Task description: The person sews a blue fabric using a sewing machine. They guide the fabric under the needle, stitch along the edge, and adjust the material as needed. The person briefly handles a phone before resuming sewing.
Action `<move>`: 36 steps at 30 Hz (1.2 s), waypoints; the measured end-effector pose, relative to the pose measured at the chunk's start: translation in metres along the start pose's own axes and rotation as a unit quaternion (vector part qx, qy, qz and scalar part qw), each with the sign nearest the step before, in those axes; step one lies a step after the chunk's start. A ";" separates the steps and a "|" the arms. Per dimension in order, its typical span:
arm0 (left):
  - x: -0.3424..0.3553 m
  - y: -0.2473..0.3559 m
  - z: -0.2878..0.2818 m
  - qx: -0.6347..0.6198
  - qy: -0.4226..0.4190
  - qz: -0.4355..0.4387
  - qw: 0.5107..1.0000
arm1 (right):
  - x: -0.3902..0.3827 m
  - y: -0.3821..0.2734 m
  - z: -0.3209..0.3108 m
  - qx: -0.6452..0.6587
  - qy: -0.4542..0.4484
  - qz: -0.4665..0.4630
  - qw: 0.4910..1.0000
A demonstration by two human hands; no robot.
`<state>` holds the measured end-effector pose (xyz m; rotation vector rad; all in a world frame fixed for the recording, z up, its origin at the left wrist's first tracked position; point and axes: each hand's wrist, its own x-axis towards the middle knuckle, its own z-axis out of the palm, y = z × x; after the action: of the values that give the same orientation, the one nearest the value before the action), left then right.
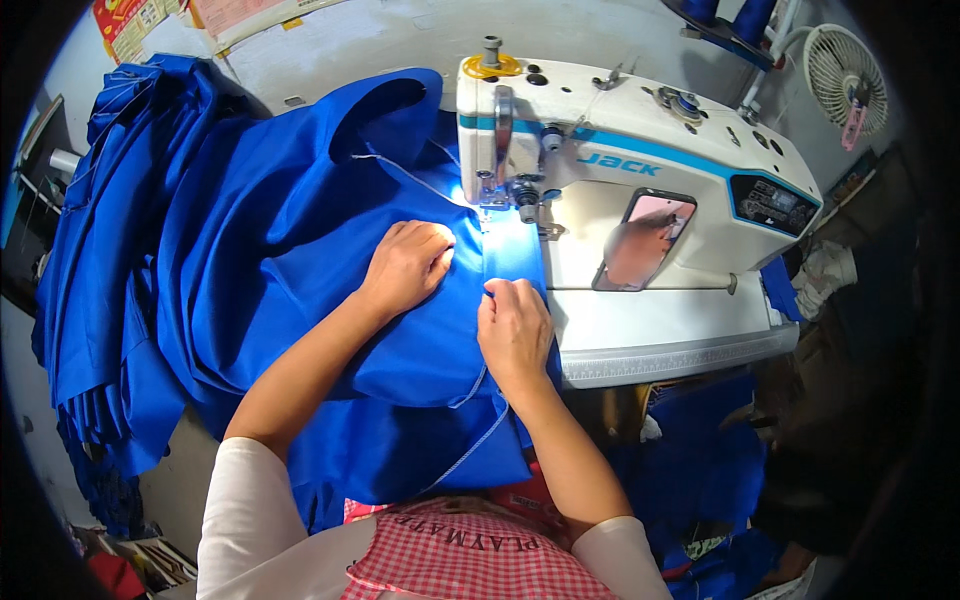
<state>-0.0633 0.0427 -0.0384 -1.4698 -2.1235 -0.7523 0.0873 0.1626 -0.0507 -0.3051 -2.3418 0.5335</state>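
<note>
A large piece of blue fabric (300,230) lies in folds across the sewing table and runs under the lit needle area of a white sewing machine (640,150). My left hand (408,265) rests on the fabric to the left of the needle, its fingers curled together on the cloth. Nearer to me, my right hand (515,330) pinches the fabric close to its right-hand edge, below the presser foot. A folded band of the cloth passes between the hand and the foot. Pale overlocked stitching lines some edges. The needle tip is lost in the glare.
A phone (645,240) leans against the machine body. Along the table's front edge runs a ruler strip (690,358). More blue cloth (110,300) is piled at the left. A small fan (845,80) and blue thread cones (752,18) are at the back right.
</note>
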 end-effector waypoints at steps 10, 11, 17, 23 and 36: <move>-0.022 0.066 0.001 -0.032 -0.036 -0.060 0.997 | -0.001 0.002 0.001 0.015 0.007 0.013 1.000; -0.022 0.065 0.000 -0.040 -0.053 -0.058 0.996 | -0.002 0.003 0.001 0.026 0.006 0.017 0.999; -0.018 0.050 -0.007 -0.080 -0.113 -0.033 0.990 | -0.002 0.006 0.003 0.040 0.003 0.013 0.999; -0.015 0.053 -0.008 -0.058 -0.107 -0.064 0.991 | 0.000 0.005 0.001 0.020 -0.011 -0.018 1.000; -0.001 0.031 -0.007 -0.051 -0.113 -0.047 0.991 | 0.017 0.010 0.015 0.037 -0.014 0.001 0.999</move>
<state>-0.0334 0.0465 -0.0286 -1.5832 -2.3694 -0.7683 0.0657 0.1733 -0.0555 -0.2670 -2.3424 0.6283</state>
